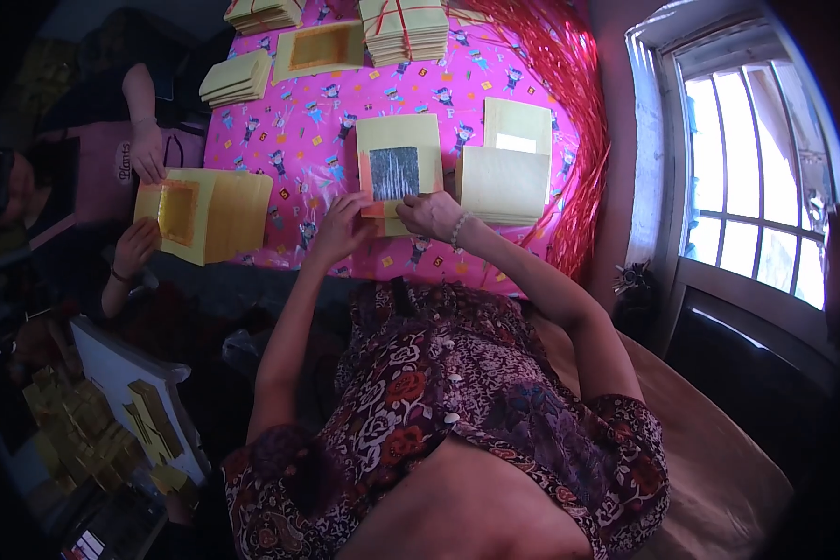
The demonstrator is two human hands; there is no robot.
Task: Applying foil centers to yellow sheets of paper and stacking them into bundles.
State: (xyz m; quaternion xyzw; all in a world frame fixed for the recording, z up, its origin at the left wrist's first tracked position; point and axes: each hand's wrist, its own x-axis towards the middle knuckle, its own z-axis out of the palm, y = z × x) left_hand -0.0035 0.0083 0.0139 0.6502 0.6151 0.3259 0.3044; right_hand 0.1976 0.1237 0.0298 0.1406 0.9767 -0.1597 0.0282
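Two hands: left hand (343,227) and right hand (429,213) pinch the lower edge of a yellow paper sheet with a silver foil square (398,166).
Place: on the pink patterned bench (299,140).
Done: finished yellow paper stacks (403,28) at the far edge.
Left: loose sheets (506,182) beside it.

Left hand (343,227), right hand (429,213) — fingers pinched

yellow paper sheet (399,166) with silver foil square, flat on pink patterned cloth, near edge lifted
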